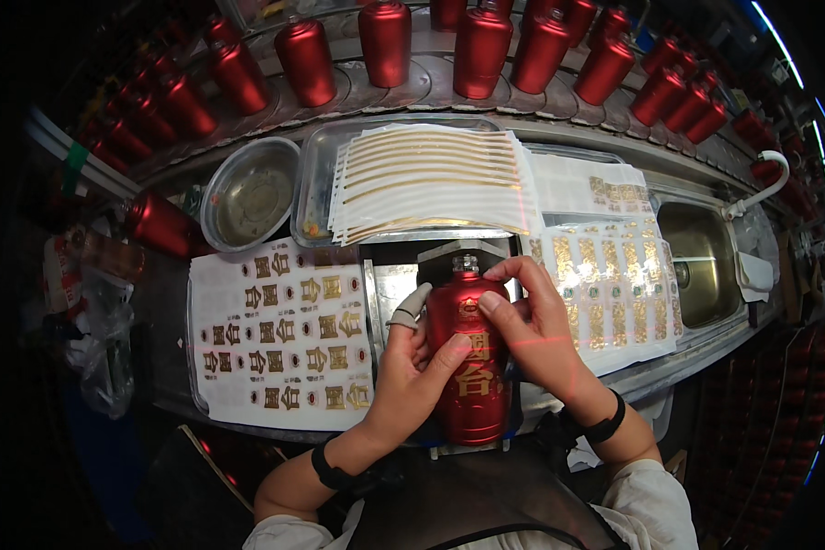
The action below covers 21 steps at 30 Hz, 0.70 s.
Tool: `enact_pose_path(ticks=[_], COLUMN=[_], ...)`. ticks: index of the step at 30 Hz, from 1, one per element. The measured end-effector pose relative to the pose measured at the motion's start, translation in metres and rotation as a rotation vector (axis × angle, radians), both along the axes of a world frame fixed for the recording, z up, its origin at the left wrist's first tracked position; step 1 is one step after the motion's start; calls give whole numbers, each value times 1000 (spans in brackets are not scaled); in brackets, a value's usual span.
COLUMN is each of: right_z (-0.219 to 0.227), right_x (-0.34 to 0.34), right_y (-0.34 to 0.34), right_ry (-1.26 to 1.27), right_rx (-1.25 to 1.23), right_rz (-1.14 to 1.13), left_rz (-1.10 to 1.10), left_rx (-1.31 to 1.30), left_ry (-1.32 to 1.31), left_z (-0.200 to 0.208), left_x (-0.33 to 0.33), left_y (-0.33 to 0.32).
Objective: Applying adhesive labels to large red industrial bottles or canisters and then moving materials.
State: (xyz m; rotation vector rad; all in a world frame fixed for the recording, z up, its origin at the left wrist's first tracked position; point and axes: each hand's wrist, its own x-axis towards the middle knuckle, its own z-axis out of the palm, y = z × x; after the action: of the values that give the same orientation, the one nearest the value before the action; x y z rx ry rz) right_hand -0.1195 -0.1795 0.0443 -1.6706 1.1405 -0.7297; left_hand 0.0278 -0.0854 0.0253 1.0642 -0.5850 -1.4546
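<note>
A glossy red bottle [472, 426] with a bare glass neck lies before me in a metal holder, its neck pointing away. Gold lettering and a small emblem decorate its front. My left hand [411, 367] grips the bottle's left side, thumb pressed on the lettering; a pale finger cot [411, 306] covers one finger. From the other side my right hand [543, 335] holds the shoulder, its thumb on the front beside the emblem and its index finger near the neck. Left of the bottle lies a sheet of gold decals [284, 394]; to its right, another gold decal sheet [614, 243].
Behind the bottle, a metal tray [316, 197] carries stacked white sheets with gold strips [431, 192]. A round metal bowl [247, 197] stands left of it, near a tipped red bottle [163, 223]. A sink [710, 275] is at right. Red bottles line the conveyor [422, 78].
</note>
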Motion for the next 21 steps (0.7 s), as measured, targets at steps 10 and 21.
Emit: enact_pose_path(ticks=[10,21], right_z=[-8,8], right_x=[-6,4], right_y=[5,7], right_ry=[-127,91], right_rx=[75,-16], right_rz=[-1,-30], left_rz=[18,32], left_rx=[60,66], left_ry=[65,14], left_z=[3,5], left_x=[7,5], left_y=[-17,-20])
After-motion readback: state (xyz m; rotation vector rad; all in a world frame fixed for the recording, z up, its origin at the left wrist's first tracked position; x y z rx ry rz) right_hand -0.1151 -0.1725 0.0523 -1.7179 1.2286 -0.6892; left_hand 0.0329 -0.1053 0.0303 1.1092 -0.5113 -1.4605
